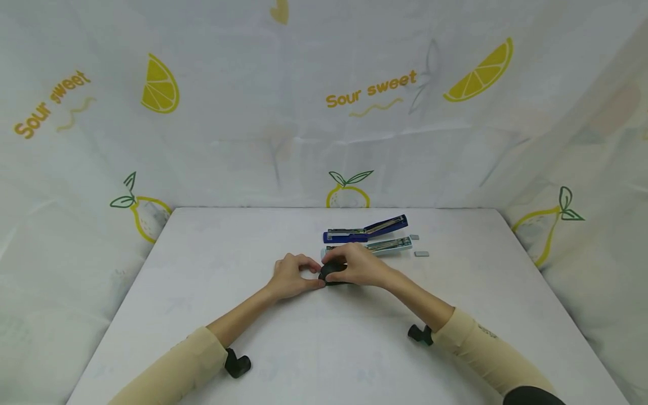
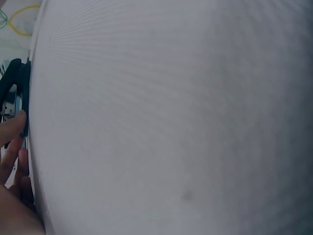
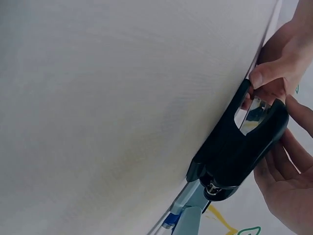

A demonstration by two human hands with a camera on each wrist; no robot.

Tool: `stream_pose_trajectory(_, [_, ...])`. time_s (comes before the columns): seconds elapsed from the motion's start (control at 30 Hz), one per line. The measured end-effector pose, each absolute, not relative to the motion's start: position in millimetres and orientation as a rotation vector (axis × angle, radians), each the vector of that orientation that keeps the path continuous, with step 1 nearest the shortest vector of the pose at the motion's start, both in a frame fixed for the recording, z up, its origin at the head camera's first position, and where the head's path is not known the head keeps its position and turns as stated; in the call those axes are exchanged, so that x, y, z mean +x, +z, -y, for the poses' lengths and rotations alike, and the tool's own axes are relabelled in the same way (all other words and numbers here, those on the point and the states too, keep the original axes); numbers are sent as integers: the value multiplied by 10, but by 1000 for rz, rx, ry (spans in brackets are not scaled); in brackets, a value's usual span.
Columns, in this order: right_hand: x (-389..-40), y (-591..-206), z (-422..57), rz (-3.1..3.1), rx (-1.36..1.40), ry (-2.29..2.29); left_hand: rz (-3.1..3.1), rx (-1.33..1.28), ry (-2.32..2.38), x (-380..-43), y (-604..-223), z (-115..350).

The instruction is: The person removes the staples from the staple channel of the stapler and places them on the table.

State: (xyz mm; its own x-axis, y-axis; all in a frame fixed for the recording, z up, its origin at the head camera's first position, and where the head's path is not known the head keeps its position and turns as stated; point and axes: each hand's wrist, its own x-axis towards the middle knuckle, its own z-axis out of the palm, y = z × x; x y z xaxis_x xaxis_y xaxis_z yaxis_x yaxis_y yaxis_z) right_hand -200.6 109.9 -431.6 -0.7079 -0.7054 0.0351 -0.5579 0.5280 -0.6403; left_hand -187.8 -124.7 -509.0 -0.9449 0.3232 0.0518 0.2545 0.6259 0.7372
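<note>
A black stapler [image 1: 331, 272] stands on the white table between my two hands, its upper arm raised from its base at one end in the right wrist view. My left hand [image 1: 292, 277] pinches the end of the base with thumb and finger; the left wrist view shows the thumb [image 2: 20, 120] on it. From above and the right, my right hand [image 1: 360, 265] grips the stapler's upper arm, its fingers lying along that arm [image 3: 266, 137]. A light blue stapler [image 1: 392, 245] lies opened just behind the right hand, partly hidden by it.
Behind the light blue stapler lies a dark blue stapler [image 1: 346, 237], also folded open. Two small grey staple strips [image 1: 422, 254] sit right of the staplers. A white curtain with lemon prints [image 1: 253, 129] surrounds the table's [image 1: 324, 349] back and sides.
</note>
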Motion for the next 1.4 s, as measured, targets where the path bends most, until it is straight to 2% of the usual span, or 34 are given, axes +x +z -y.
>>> stream_pose_trajectory(0.33, [-2033, -4360, -1093, -2564, -1078, -895, -2752, 490, 1257, -1853, -5079, 1238])
stream_pose_trajectory(0.73, [-2038, -4235, -1171, -2576, -1101, -921, -2744, 484, 1240, -1839, -5057, 1221])
stream_pose_trajectory(1.4, [-1895, -4016, -1549, -2590, -934, -1186, -2756, 484, 1210, -1873, -5066, 1223])
